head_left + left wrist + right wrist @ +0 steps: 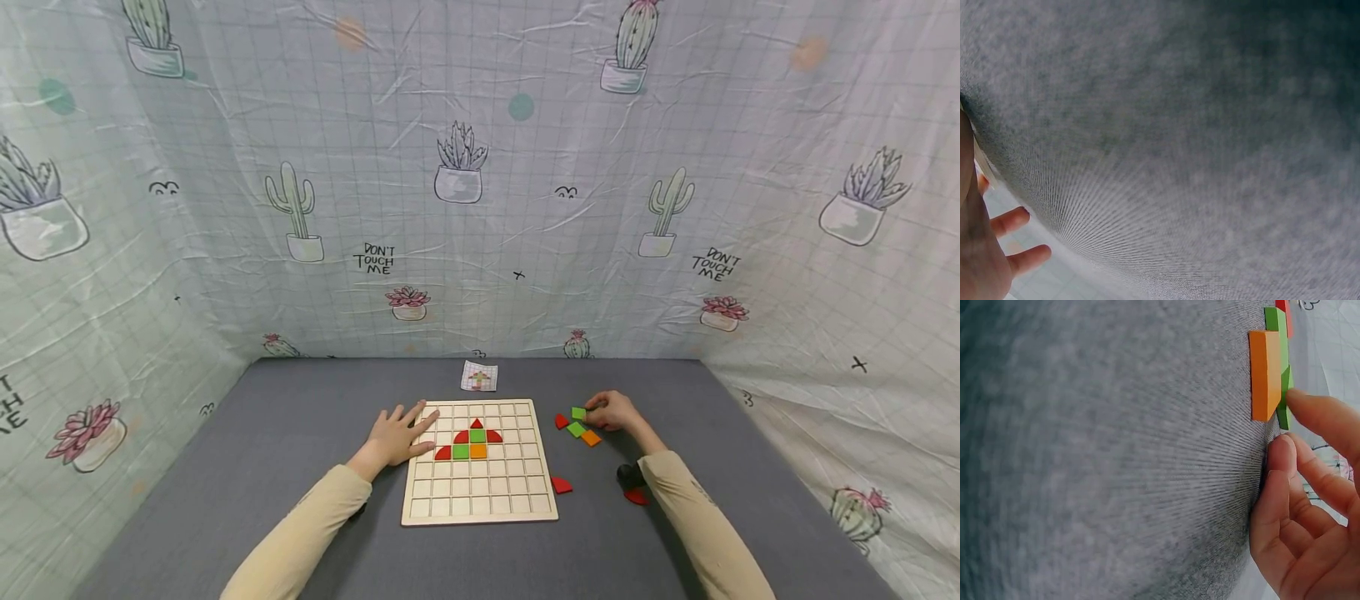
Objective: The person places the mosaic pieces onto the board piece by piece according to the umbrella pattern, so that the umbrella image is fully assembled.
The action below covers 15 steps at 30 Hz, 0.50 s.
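My left hand (395,437) rests with spread fingers on the left edge of a wooden grid board (515,507); its fingers (1025,259) also show in the left wrist view. Red, green and orange pieces lie together on the board, with a red triangle (477,423) uppermost. Right of the board, my right hand (614,412) has a fingertip at a green square (578,413). In the right wrist view, the index finger of this hand (1316,481) touches the green square (1285,403), the thumb apart from it. Beside it lie an orange square (592,438) and another green one (576,429).
A small printed card (479,377) lies behind the board. One red piece (562,422) is left of the green squares, another red piece (562,485) is by the board's right edge, and a third (637,497) lies near the right sleeve. A patterned curtain (517,183) surrounds the grey table (315,417).
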{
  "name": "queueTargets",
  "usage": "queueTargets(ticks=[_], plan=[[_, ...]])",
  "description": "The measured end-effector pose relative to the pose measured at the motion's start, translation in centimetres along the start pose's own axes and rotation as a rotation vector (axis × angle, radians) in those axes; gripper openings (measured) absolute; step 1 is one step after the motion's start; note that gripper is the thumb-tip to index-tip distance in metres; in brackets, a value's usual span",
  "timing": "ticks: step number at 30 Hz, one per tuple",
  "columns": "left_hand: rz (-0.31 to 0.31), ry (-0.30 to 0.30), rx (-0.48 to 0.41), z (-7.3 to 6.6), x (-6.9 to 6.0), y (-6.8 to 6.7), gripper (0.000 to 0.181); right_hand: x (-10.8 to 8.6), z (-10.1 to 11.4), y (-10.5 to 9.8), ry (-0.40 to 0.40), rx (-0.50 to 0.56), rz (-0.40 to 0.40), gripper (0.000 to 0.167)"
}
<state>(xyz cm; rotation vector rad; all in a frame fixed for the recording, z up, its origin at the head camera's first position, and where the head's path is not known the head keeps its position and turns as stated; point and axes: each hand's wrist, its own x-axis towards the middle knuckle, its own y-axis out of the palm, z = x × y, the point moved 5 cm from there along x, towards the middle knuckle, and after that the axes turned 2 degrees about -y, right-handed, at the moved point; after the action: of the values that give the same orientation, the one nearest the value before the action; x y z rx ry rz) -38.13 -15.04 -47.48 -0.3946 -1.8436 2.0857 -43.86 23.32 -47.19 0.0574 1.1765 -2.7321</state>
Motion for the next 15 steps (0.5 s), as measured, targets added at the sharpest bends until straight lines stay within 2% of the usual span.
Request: queueTargets(ticks=[6,15], plan=[[0.007,0.000,0.008,0.02,0.06,0.24,0.059,-0.11,0.06,0.31,-0.010,-0.018,0.012,0.031],[0.003,-0.004,0.021,-0.01,-0.01,0.07,0.058,-0.02,0.06,0.21,-0.024,-0.020,-0.011,0.028]])
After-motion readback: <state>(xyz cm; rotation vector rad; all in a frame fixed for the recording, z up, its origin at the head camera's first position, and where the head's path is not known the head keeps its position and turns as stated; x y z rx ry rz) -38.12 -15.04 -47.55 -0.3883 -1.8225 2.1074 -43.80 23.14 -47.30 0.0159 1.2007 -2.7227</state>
